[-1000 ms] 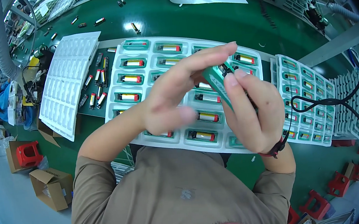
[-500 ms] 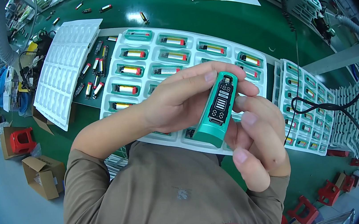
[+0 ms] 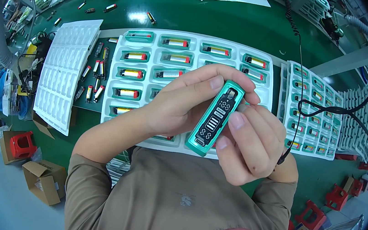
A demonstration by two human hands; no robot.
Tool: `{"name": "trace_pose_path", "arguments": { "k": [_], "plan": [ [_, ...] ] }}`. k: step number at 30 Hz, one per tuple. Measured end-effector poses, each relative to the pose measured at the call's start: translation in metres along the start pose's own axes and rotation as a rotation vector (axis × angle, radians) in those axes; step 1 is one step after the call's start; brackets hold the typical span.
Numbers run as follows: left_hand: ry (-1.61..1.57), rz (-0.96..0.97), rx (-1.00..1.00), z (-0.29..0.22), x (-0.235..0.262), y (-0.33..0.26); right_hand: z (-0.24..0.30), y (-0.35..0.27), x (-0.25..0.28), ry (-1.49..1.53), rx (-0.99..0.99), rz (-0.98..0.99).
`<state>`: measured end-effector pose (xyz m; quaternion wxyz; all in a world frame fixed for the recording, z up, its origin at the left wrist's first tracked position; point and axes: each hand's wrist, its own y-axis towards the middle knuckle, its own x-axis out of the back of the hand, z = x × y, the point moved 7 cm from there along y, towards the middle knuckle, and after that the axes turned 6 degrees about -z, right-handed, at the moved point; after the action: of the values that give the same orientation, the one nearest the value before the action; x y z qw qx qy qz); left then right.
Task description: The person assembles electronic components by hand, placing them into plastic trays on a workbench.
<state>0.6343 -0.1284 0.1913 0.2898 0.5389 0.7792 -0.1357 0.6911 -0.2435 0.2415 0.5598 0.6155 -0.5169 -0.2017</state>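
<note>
My left hand (image 3: 173, 100) is closed around a green device casing (image 3: 204, 148), thumb on its upper end and fingers over the far side. Set in the casing's face is a black panel (image 3: 213, 123) with pale bars and small dotted patterns. The curled fingers of my right hand (image 3: 260, 140) press against the casing's right edge. Under both hands lies a white blister tray (image 3: 146, 36), its pockets holding green casings with yellow, white and red battery cells (image 3: 132, 73). My hands hide part of its lower rows.
A white moulded tray (image 3: 67, 69) leans at left beside loose battery cells (image 3: 97, 89). Another filled tray (image 3: 309, 113) lies at right, near a tangled black cable (image 3: 330, 109). A coiled cord (image 3: 289, 14) hangs down. Cardboard box (image 3: 45, 182) and red stools (image 3: 22, 145) stand below.
The casing has turned, so its panel faces up more fully and its lower end swings left. My right fingers have curled in against its edge.
</note>
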Motion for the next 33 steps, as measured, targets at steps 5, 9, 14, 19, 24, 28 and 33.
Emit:
{"name": "trace_pose_path", "arguments": {
  "k": [5, 9, 14, 19, 24, 28, 33],
  "plan": [
    [0.272, -0.006, -0.064, 0.004, 0.003, 0.005, -0.026, 0.0, 0.005, 0.432, -0.267, 0.052],
    [0.86, -0.084, -0.126, 0.004, 0.032, 0.006, -0.087, -0.062, 0.02, 0.227, -0.8, 0.227],
    [1.484, 0.257, -0.343, 0.056, 0.009, 0.025, -0.115, -0.174, 0.001, 0.312, -1.497, 0.41],
    [1.702, 0.295, -0.421, 0.094, -0.001, 0.055, -0.115, -0.182, -0.009, 0.201, -1.318, 0.568],
    [1.755, 0.217, -0.563, 0.104, 0.001, 0.065, -0.121, -0.171, -0.014, 0.088, -0.902, 0.759],
    [1.835, 0.19, -0.539, 0.111, -0.005, 0.065, -0.128, -0.159, -0.014, 0.193, -0.853, 0.798],
    [1.682, 0.237, -0.506, 0.072, -0.003, 0.051, -0.163, -0.096, -0.09, 0.406, -0.979, 0.541]
  ]
}}
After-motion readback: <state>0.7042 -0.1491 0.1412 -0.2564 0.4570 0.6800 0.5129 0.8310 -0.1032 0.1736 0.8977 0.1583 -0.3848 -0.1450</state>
